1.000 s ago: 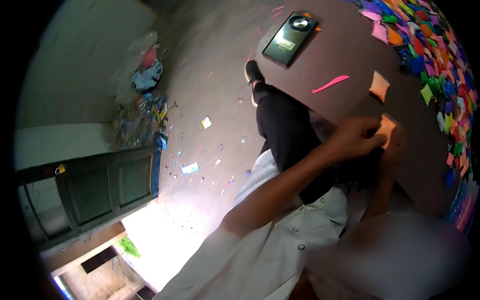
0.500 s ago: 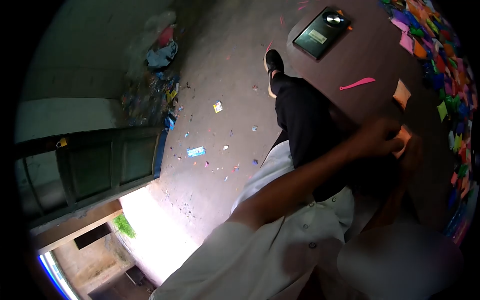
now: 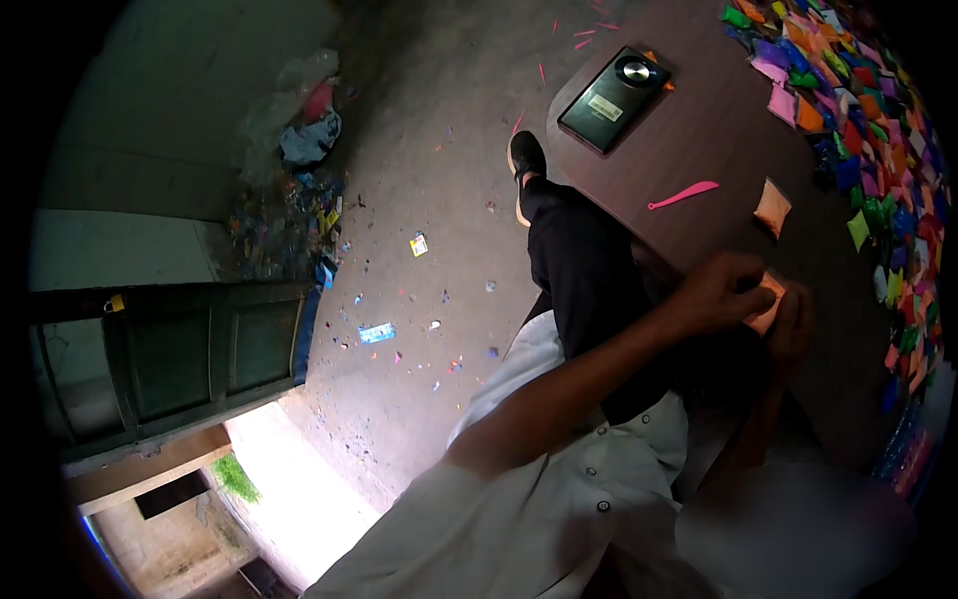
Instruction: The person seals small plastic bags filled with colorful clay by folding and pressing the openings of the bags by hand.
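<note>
Both of my hands meet over the near part of the dark tabletop [image 3: 689,140]. My left hand [image 3: 720,292] has its fingers bent and closed on the edge of a small orange packet [image 3: 766,301]. On the packet's other side, my right hand [image 3: 793,327] grips it too, its fingertips partly in shadow. Just beyond my hands lies a second orange packet [image 3: 772,208] in clear wrapping, flat on the table. A pink plastic knife-like tool [image 3: 684,195] rests to its left, untouched. What my fingers do at the packet's edge is too dark to make out.
A large heap of small coloured packets [image 3: 888,150] covers the table's right side. A dark phone [image 3: 615,100] lies near the far corner. Scraps litter the floor [image 3: 399,299], with plastic waste [image 3: 311,140] by the wall. A green door [image 3: 170,349] stands at left.
The whole view has shifted, so the table and hands appear a little further left and the phone lower. Both hands remain closed on the orange packet.
</note>
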{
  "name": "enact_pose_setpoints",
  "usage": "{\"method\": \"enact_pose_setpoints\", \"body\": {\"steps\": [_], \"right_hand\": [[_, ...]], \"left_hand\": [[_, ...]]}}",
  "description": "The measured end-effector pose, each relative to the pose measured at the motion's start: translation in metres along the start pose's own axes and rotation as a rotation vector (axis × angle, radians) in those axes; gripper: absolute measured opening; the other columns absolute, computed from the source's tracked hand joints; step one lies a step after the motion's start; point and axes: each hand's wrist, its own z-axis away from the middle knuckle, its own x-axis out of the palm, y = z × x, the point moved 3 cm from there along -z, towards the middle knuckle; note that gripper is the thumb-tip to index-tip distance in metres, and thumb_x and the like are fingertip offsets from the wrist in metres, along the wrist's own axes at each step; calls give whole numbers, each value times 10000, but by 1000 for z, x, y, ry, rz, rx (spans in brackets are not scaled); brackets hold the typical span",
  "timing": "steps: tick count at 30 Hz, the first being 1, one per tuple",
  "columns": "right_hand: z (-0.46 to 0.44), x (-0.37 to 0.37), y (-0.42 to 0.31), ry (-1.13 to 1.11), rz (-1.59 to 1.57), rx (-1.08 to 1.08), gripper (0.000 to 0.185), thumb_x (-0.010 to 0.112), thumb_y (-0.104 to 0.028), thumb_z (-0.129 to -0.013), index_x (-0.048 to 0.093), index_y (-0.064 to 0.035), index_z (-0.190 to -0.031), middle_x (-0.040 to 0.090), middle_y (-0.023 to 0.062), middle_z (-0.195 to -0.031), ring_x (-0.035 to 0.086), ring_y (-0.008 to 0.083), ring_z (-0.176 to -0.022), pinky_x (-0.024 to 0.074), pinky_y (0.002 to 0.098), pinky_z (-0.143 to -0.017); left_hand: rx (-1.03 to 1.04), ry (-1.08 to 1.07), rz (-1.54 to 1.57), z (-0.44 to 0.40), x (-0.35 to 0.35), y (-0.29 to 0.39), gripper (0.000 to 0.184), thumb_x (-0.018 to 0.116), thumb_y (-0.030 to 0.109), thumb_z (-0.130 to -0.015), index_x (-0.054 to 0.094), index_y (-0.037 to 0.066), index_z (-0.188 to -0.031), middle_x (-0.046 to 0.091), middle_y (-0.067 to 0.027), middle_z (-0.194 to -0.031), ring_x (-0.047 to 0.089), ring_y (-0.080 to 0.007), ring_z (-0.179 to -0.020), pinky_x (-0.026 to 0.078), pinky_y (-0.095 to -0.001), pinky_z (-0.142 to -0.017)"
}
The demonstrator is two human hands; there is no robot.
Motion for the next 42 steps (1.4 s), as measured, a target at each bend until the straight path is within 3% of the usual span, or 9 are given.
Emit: {"method": "enact_pose_setpoints", "body": {"steps": [5, 7, 13, 17, 19, 22, 34, 42], "right_hand": [[1, -4, 11, -15, -72, -32, 196, 516, -173, -1054, 612, -3, -1043, 605, 40, -952, 565, 122, -889, 462, 288, -776], [2, -6, 13, -17, -87, -37, 183, 525, -163, -1050, 615, -3, -1039, 606, 38, -953, 565, 120, -886, 463, 288, -776], [2, 0, 6, -18, -30, -57, 175, 543, -149, -1039, 629, 2, -1025, 624, 50, -956, 582, 133, -896, 468, 290, -782], [2, 0, 0, -24, 12, -43, 172, 550, -145, -1034, 629, 7, -1012, 627, 60, -954, 584, 140, -900, 467, 288, -792], [2, -1, 2, -41, 6, -43, 174, 552, -147, -1034, 628, 7, -1005, 628, 62, -957, 583, 141, -899, 467, 288, -796], [3, -4, 10, -26, 43, -67, 160, 557, -140, -1033, 628, 0, -1000, 634, 60, -956, 583, 140, -891, 470, 289, -793], [7, -1, 8, -54, 13, -34, 174, 569, -164, -1044, 653, -15, -1013, 655, 32, -937, 593, 107, -866, 475, 278, -755], [6, -3, 14, -28, 53, -53, 183, 582, -164, -1039, 656, -13, -968, 651, 34, -892, 591, 109, -838, 474, 284, -737]], "left_hand": [[8, -34, -99, 2, 0, 5, 283, 717, 219, -897, 579, 10, -765, 533, 10, -659, 499, -50, -621, 395, -268, -529], [-92, -18, 89, 2, 3, 0, 250, 691, 216, -938, 623, 2, -828, 563, 13, -675, 533, -40, -634, 417, -243, -539], [-63, -26, 236, 3, 4, -4, 191, 649, 177, -972, 661, 3, -893, 576, 20, -692, 545, -29, -645, 426, -227, -549], [-34, -28, 209, 1, 3, -9, 198, 646, 181, -979, 658, 1, -898, 577, 17, -693, 548, -35, -636, 429, -227, -545], [60, -47, -6, 0, -1, -4, 198, 646, 181, -984, 658, -2, -910, 578, 16, -695, 549, -39, -624, 427, -230, -534], [-74, 12, 208, 4, 2, 6, 194, 646, 178, -984, 659, -2, -913, 580, 15, -698, 548, -37, -616, 427, -231, -526], [-100, 9, 381, 4, 1, 5, 179, 637, 169, -992, 665, 5, -923, 600, 6, -693, 571, -49, -600, 439, -237, -520], [-29, -52, 217, 2, 0, -3, 182, 642, 172, -993, 668, 17, -900, 600, 18, -690, 565, -39, -624, 446, -232, -551]]}}
